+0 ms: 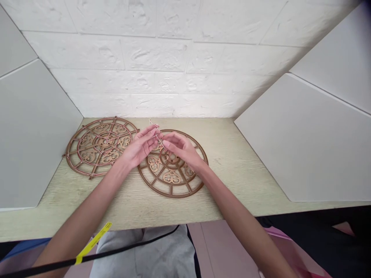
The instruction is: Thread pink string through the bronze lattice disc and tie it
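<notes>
Two round brown openwork discs lie flat on a pale wooden table (232, 162). The left disc (100, 146) sits uncovered near the back. Over the right disc (171, 173) my left hand (140, 146) and my right hand (179, 146) meet, fingertips pinched together. Between them they hold a small thin cut-out piece (155, 129) of the same brown and pale material, raised slightly above the disc. My hands hide the top of the right disc.
A white brick-pattern wall (174, 58) closes the back. Grey angled panels stand at the left (31, 135) and the right (304, 139). A black cable with a yellow tag (92, 243) crosses my lap below the table's front edge.
</notes>
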Demonstrator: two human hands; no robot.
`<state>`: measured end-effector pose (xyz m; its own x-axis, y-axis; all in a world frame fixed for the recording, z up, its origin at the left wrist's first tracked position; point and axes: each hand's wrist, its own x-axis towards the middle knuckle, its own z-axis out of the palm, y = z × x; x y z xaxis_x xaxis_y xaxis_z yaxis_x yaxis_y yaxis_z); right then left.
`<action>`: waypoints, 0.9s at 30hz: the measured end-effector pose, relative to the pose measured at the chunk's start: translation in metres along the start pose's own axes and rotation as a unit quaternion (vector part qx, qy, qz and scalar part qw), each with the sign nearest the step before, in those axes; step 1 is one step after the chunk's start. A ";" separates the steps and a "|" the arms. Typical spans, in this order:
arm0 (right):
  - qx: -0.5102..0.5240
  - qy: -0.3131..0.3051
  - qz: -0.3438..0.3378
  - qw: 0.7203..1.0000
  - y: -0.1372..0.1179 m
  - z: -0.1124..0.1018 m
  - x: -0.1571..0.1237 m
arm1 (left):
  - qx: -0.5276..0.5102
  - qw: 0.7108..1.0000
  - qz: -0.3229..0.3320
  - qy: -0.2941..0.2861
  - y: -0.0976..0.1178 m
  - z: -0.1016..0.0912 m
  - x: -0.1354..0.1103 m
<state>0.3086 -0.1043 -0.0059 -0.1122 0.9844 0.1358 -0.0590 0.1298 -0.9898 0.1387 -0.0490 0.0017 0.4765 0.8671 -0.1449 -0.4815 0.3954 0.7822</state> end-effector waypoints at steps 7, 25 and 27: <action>0.018 -0.042 0.025 0.999 0.004 -0.003 0.002 | 0.204 0.972 0.068 -0.094 0.000 0.006 -0.009; 0.124 -0.076 0.053 0.988 -0.001 -0.020 0.001 | -0.046 0.992 0.097 0.067 0.016 -0.014 0.004; 0.144 -0.079 0.039 0.986 -0.002 -0.026 0.001 | 0.017 0.987 0.146 0.069 0.015 -0.011 0.002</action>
<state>0.3346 -0.1006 -0.0054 -0.2801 0.9560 0.0873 -0.3203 -0.0073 -0.9473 0.1241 -0.0378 0.0061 0.2164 0.9762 0.0103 -0.5566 0.1148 0.8228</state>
